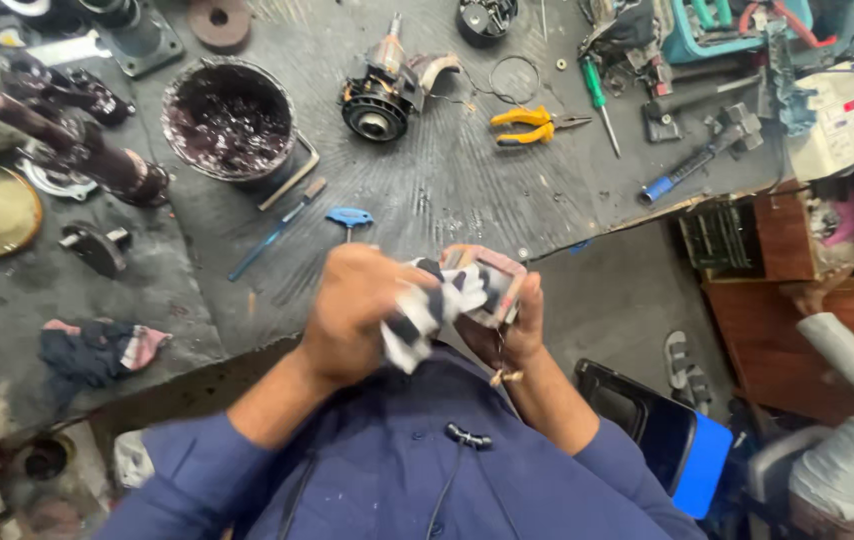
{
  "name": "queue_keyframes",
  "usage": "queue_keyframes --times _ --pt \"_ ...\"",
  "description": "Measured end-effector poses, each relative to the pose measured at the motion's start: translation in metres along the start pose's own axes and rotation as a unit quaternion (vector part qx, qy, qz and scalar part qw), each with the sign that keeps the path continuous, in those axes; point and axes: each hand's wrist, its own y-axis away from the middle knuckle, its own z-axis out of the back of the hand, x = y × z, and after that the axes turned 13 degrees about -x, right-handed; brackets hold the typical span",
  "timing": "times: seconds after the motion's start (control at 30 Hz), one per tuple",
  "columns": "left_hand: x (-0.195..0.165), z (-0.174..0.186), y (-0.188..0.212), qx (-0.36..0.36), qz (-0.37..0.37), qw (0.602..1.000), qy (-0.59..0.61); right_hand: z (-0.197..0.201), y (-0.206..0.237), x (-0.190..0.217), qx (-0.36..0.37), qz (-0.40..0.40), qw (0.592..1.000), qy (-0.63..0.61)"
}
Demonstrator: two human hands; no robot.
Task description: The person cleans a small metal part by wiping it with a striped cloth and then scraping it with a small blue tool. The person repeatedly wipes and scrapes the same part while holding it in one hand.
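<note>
1. Striped rag [425,312] and a small boxy metal part [495,282] are the things in hand, held together in front of the person's chest, just off the near edge of the dark bench [427,190].
2. The left hand [352,312] has its grip clenched around the rag, knuckles up, pressing the cloth against the part.
3. The right hand [509,325] cups the part from below and behind, fingers curled up around its far side; its grip is closed on the part.
4. How far along, as a judgement: the wiping looks to be mid-way. The cloth covers much of the part, so how clean its surface is cannot be told.
5. Both forearms come in from blue sleeves and meet at the middle, elbows out, wrists bent inward.
6. On the bench, well apart from the hands, lie a motor armature [379,98], yellow-handled pliers [532,124], a green-handled screwdriver [602,102], a blue T-handle key [349,217] and a round tub of dark grease [229,120]. None of these is being touched.
7. A crumpled cloth [97,350] lies on the bench to the left.
</note>
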Motion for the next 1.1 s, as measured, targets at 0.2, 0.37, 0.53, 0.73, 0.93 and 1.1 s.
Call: queue_keyframes --times 0.2,0.37,0.53,0.73,0.93,1.1 --pt "0.027 0.019 0.013 -0.303 0.454 0.811 0.211 0.003 -0.003 -0.013 -0.019 0.007 0.988 0.152" --pt "0.002 0.048 -0.008 -0.269 0.546 0.712 0.349 0.012 -0.006 -0.028 -0.023 0.013 0.977 0.212" --pt "-0.035 0.077 -0.038 -0.187 0.464 0.797 0.338 0.007 -0.021 -0.021 0.030 0.159 0.924 0.346" --pt "0.027 0.004 -0.021 -0.097 0.294 0.951 -0.004 -0.021 -0.048 0.010 0.107 0.241 0.816 0.514" --pt "0.058 -0.037 -0.002 0.017 0.149 0.981 -0.124 -0.030 -0.076 0.038 0.136 0.299 0.710 0.623" --pt "0.041 -0.060 -0.016 0.003 0.197 0.936 -0.292 -0.020 -0.089 0.044 0.126 0.330 0.595 0.721"
